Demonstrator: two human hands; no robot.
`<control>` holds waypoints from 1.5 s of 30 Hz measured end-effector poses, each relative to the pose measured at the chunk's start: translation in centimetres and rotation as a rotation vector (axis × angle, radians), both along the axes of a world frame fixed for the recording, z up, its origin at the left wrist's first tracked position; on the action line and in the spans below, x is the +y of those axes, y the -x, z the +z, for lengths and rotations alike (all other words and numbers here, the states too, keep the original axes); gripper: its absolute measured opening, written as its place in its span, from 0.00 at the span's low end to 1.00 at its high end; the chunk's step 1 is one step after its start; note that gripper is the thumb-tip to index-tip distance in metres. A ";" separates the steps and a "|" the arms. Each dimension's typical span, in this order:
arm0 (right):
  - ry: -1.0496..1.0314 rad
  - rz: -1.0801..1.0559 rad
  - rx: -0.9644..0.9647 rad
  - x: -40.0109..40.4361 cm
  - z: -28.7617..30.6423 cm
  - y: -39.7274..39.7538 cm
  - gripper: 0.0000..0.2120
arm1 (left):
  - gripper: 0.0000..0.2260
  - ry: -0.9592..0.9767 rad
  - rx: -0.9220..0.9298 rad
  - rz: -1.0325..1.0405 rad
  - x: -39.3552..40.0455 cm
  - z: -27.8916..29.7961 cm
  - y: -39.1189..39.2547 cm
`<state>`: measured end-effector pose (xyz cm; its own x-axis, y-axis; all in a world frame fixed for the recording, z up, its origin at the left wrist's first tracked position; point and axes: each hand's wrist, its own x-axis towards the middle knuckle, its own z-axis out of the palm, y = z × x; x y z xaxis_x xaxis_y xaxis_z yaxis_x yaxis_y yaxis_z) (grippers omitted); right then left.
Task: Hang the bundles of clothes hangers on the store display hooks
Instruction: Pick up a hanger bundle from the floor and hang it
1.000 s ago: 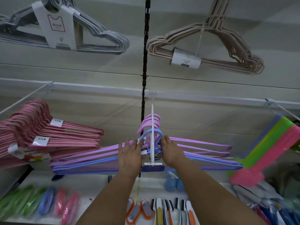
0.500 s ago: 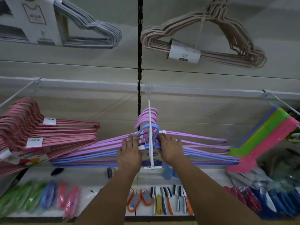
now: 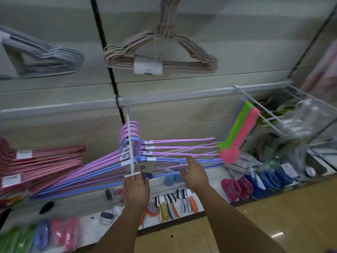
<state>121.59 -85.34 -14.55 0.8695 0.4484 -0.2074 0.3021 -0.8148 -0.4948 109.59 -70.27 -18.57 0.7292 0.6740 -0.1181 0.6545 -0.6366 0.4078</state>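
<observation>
Purple and blue hanger bundles (image 3: pixel 175 149) hang on a white display hook (image 3: pixel 130 145) that sticks out from the wall rail. My left hand (image 3: pixel 135 190) is just below the hook's front tip, fingers up by the tip and the lowest hangers. My right hand (image 3: pixel 194 172) is open with spread fingers, in front of the blue hangers' right arms and holding nothing. Pink hanger bundles (image 3: pixel 42 161) hang at the left.
Grey hangers (image 3: pixel 52 59) and beige hangers (image 3: pixel 164 57) hang on the wall above. Green and pink brushes (image 3: pixel 238 136) hang at the right beside a wire rack (image 3: pixel 284 123). The shelf (image 3: pixel 94 203) below carries small packaged tools and scrubbers.
Both hands have let go of the hanger necks and drawn back and down. My right hand moved to the right. The view swung right and tilted.
</observation>
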 end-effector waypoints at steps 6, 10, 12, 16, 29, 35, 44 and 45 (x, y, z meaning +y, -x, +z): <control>-0.075 -0.233 0.055 -12.8 1.7 1.5 0.27 | 0.25 0.017 0.054 -0.208 -9.6 2.5 -1.7; -0.061 -0.414 0.036 -23.2 3.5 2.5 0.25 | 0.25 0.031 0.000 -0.330 -18.9 4.9 -4.2; -0.075 -0.510 0.024 -28.7 4.5 3.3 0.22 | 0.24 0.050 -0.035 -0.415 -24.4 6.1 -5.7; -0.058 -0.673 -0.007 -38.9 6.0 5.1 0.24 | 0.25 0.066 -0.077 -0.600 -35.0 7.2 -7.3; -0.016 -1.125 0.072 -62.4 2.8 13.6 0.24 | 0.27 0.080 0.013 -1.076 -61.0 3.8 -7.4; -0.042 -1.232 0.110 -68.0 0.2 12.7 0.25 | 0.25 0.053 0.061 -1.177 -67.8 1.1 -10.0; -0.015 -1.321 0.203 -74.5 -3.2 5.0 0.27 | 0.26 0.047 0.149 -1.234 -74.6 -3.2 -18.5; -0.017 -1.326 0.211 -75.1 -3.9 4.0 0.27 | 0.27 0.032 0.164 -1.241 -75.1 -3.9 -19.6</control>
